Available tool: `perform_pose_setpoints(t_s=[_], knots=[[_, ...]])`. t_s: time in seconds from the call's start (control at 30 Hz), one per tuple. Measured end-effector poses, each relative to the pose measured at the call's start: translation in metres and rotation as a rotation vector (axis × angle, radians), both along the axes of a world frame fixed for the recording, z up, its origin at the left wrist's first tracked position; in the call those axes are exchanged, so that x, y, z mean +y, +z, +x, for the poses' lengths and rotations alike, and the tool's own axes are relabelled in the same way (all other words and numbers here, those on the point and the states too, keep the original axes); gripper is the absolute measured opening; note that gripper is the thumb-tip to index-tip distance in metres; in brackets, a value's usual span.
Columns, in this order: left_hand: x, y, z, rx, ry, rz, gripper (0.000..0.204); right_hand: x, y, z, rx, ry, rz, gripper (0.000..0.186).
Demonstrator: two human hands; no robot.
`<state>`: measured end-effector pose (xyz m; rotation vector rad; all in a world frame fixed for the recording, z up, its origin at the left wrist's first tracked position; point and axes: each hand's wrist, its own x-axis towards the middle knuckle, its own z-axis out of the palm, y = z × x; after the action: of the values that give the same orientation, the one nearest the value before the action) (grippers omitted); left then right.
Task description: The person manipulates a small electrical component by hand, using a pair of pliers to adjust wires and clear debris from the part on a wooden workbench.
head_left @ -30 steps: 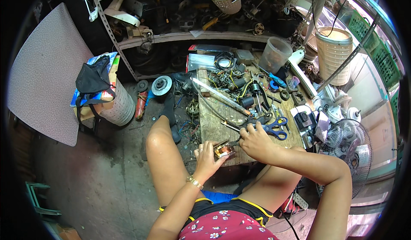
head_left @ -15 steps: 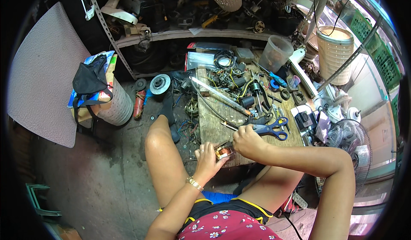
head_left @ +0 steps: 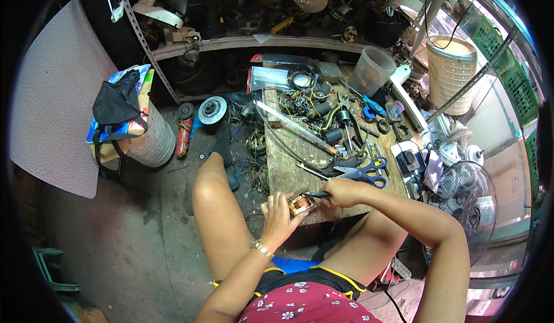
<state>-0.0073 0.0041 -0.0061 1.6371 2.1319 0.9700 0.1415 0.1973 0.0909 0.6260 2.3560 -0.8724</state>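
Just off the near edge of the wooden bench top (head_left: 288, 176), my left hand (head_left: 279, 216) grips a small copper-wound coil (head_left: 300, 205) set in a metal frame. My right hand (head_left: 341, 192) is closed around a slim dark tool (head_left: 318, 195). The tool's end meets the coil's right upper side; its kind cannot be made out, as my fingers cover most of it. Beyond my right hand lie scissors (head_left: 369, 173) with blue handles, blades pointing left. A long metal strip (head_left: 297, 128) lies diagonally across the bench.
Pliers (head_left: 345, 118), a blue screwdriver (head_left: 375, 107) and tangled wires crowd the bench's far half. A clear plastic bucket (head_left: 372, 69) stands at the back. On the right are a fan (head_left: 470, 210) and white plastic parts (head_left: 453, 141). A grinder (head_left: 183, 130) lies on the floor, left.
My right hand has lowered and turned, and the dark tool now shows between it and the coil. My left hand keeps its hold on the coil. The view has shifted slightly.
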Motion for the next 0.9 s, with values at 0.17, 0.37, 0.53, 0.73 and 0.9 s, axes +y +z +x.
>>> perform_pose_setpoints(t_s=[0.17,0.37,0.53,0.73,0.9], knots=[[0.001,0.001,-0.002,-0.036,-0.009,0.037,0.067,0.012,-0.021,0.052,0.200,-0.736,-0.982,0.023],[-0.001,-0.002,-0.003,-0.021,0.022,0.023,0.065,-0.031,0.016,0.049,0.228,0.090,0.696,0.019],[0.000,0.004,0.008,0.004,0.096,-0.006,0.063,-0.062,0.009,0.029,0.231,0.138,0.857,0.014],[0.000,0.009,0.017,0.026,0.163,-0.054,0.063,-0.072,0.004,0.017,0.336,0.190,0.975,0.016],[0.001,0.007,0.017,0.046,0.166,-0.055,0.061,-0.076,-0.002,0.013,0.363,0.213,1.084,0.018]])
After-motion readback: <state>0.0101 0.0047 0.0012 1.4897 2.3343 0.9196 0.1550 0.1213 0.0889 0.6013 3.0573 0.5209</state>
